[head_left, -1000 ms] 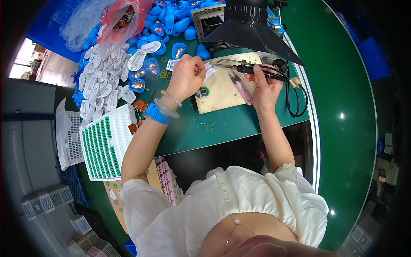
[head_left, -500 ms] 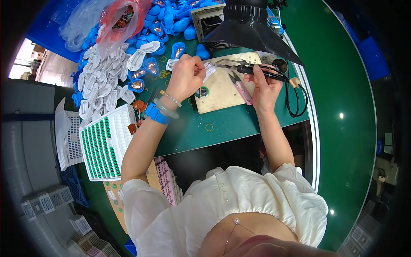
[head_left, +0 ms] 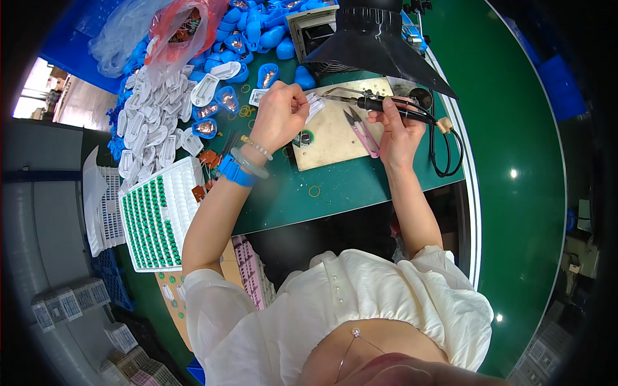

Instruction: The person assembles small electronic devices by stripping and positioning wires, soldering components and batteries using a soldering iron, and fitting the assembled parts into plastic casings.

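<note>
My right hand [head_left: 400,132] is closed around the black handle of a soldering iron [head_left: 373,104]. Its metal tip points left toward a white plastic casing [head_left: 315,108] on a pale board [head_left: 335,145]. Beside that casing my left hand [head_left: 280,117] is closed, thumb and fingers pinched together; what they grip is too small or hidden to make out. Pink-handled snips [head_left: 364,135] lie on the board between my hands. A small round part with a green edge [head_left: 304,138] rests on the board near my left wrist.
Heaped white casings [head_left: 148,122] and blue shells [head_left: 257,29] fill the left and back. A white tray of green parts [head_left: 154,222] stands by my left forearm. A black funnel-shaped hood [head_left: 380,48] overhangs the board. The iron's black cable [head_left: 444,161] loops at right.
The soldering iron has shifted very slightly to the right, its tip a little farther from my left fingers. My left hand stays where it was.
</note>
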### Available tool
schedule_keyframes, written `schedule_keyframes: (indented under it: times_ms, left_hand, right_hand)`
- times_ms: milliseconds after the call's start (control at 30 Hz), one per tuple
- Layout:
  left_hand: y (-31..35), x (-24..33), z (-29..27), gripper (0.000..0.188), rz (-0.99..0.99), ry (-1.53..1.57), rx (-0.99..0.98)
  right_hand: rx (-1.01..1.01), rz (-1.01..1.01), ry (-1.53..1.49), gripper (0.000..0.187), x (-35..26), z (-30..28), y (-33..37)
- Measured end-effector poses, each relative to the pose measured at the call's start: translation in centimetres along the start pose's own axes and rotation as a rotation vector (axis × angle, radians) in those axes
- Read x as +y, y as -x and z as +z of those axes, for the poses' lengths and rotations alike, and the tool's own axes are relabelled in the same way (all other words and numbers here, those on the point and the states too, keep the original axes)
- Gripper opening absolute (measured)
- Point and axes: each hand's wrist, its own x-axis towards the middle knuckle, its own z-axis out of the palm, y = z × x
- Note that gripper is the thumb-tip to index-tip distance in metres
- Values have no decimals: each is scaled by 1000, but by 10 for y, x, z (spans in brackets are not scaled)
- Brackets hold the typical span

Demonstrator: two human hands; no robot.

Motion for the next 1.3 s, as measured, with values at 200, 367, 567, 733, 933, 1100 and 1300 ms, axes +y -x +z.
schedule_keyframes:
  times_ms: [200, 367, 567, 733, 933, 1100, 1300]
  left_hand:
    - [2, 0, 1, 7, 6, -4, 4]
    - [2, -1, 2, 7, -9, 19, 0]
    - [-1, -3, -3, 8, -5, -18, -1]
    - [-2, -4, -3, 9, 120, -71, 15]
    - [4, -11, 4, 9, 138, -82, -29]
    - [5, 6, 2, 8, 72, 16, -7]
    - [0, -7, 0, 8, 128, -58, 0]
  right_hand:
    - [-6, 3, -6, 12, -2, 0, 2]
    - [-5, 11, -5, 11, -3, 1, 2]
    - [-7, 6, -17, 9, 1, 5, -1]
    - [22, -31, 35, 8, -8, 0, -3]
    - [77, 103, -30, 11, 11, -4, 5]
    - [-8, 117, -3, 12, -11, -1, 5]
    - [51, 153, -5, 9, 0, 6, 2]
